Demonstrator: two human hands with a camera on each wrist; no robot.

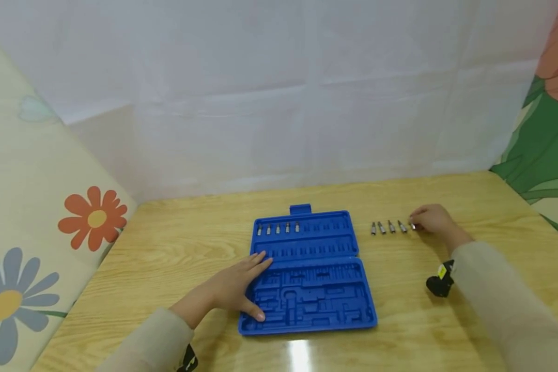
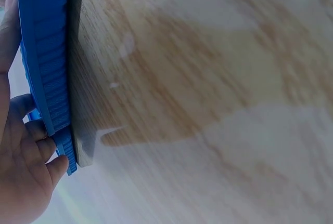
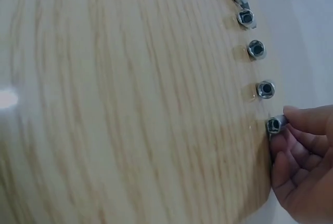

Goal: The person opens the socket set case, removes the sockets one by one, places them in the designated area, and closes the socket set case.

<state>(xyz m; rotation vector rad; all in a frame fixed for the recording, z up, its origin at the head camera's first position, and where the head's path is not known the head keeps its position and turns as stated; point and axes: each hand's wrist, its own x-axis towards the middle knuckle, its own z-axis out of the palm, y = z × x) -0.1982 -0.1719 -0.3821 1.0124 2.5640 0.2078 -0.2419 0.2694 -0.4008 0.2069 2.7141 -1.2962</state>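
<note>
An open blue case (image 1: 307, 262) lies on the table, with several small metal bits (image 1: 278, 229) standing in a row in its upper half. The left hand (image 1: 234, 284) rests with spread, straight fingers on the case's left side; in the left wrist view that hand (image 2: 26, 156) lies along the blue edge (image 2: 47, 52). Right of the case, several metal bits (image 1: 382, 228) lie in a row on the table. At the row's right end the right hand (image 1: 434, 219) pinches one bit (image 1: 413, 226). Close up in the right wrist view, thumb and finger of that hand (image 3: 307, 156) hold the bit (image 3: 274, 125).
The wooden table (image 1: 181, 232) reaches back to a white cloth (image 1: 260, 103). Flowered cloths hang at the left (image 1: 23, 181) and right (image 1: 553, 129). A black wrist device (image 1: 440, 279) is by the right sleeve (image 1: 497, 294).
</note>
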